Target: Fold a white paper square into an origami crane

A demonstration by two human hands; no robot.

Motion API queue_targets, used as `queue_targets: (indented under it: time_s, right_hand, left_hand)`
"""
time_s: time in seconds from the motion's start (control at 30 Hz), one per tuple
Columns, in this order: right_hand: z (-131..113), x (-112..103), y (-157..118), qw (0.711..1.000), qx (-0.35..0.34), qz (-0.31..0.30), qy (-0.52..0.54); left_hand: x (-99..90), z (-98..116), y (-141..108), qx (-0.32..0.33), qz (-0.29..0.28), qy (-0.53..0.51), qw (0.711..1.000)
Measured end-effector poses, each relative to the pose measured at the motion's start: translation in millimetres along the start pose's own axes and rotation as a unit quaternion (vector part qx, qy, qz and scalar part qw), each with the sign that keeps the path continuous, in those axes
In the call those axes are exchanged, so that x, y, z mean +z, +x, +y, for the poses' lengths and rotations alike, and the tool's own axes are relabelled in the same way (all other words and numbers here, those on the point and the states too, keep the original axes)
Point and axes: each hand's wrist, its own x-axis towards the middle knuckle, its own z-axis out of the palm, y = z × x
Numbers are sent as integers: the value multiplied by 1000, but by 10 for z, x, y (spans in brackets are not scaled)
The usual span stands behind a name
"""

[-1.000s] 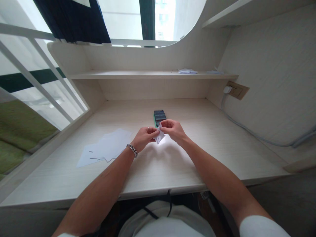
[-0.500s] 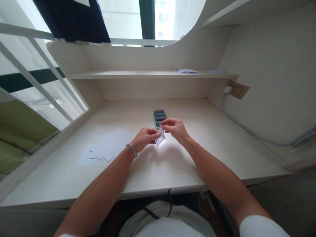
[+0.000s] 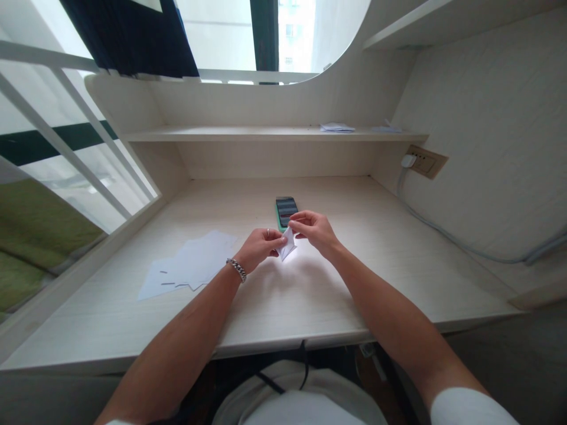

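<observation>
A small piece of folded white paper [image 3: 287, 245] is held above the desk between both hands. My left hand [image 3: 262, 247], with a ring and a chain bracelet, pinches its left side between thumb and fingers. At the paper's top tip, my right hand [image 3: 313, 229] is closed, thumb against fingertips, gripping the point. Just behind the hands lies a phone [image 3: 286, 210] with a green edge, its lower end close to the fingers.
White paper sheets [image 3: 201, 260] lie on the desk [image 3: 301, 313] left of my hands. Folded papers [image 3: 337, 127] rest on the shelf [image 3: 248, 137] at the back. A plug with a grey cable [image 3: 436, 235] runs from the socket [image 3: 427, 161] along the right wall.
</observation>
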Motion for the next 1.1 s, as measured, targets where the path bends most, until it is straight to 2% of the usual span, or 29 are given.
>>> queue_targets:
  time_s: [0.07,0.13,0.3,0.5,0.83,1.0,1.1]
  right_hand:
    - [33,13,-4,999,-11,-36,-10]
    - [58,31,-6,999,-19,-45,-15]
    - [29,51,-13,1000,-11,-26,5]
    - [-31,39,-17,999,18,6,28]
    - [-73,-32,14,998,18,36,56]
    - [-4,-6,11,1000,-4,-15,25]
    - [50,17,24,999,-20,-15,26]
  left_hand:
    - [3,0,2,11,7,16,1000]
    - [10,0,4,21,11,40,999]
    - [35,11,5,36,9,65,997]
    - [41,35,-3,23,13,56,998]
    - [40,0,9,29,17,87,996]
    - [38,3,8,43,21,110,993]
    - [40,7,6,48,23,107,993]
